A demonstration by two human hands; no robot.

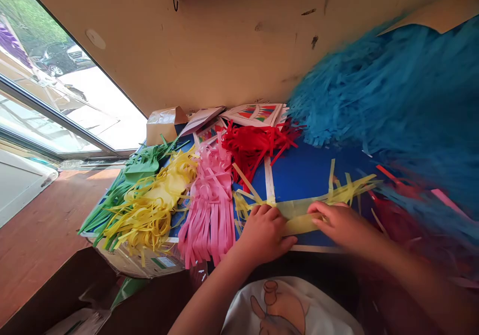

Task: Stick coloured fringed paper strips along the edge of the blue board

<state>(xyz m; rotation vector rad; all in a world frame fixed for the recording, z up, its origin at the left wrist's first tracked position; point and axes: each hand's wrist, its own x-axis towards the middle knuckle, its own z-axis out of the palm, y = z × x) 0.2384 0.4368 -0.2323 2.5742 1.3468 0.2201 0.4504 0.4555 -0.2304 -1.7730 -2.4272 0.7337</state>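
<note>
A strip of yellow fringed tissue paper (301, 215) lies across the blue table (318, 168) in front of me, its cut fringes sticking out at both ends. My left hand (266, 231) presses on its left part, fingers curled together over the paper and thumb along the near edge. My right hand (335, 220) pinches the strip further right between thumb and fingers. Just left of my hands hangs a bundle of pink tissue fringe (211, 195) over the table's near edge. Behind it sits a red tissue fringe bundle (249, 148).
Yellow fringe (160, 195) and green fringe (140, 170) bundles lie at the table's left end. A large heap of blue tissue fringe (359, 85) rises at the right. Printed cards (258, 113) lean by the wall. An open cardboard box (60, 285) stands below left, beside a window (71, 90).
</note>
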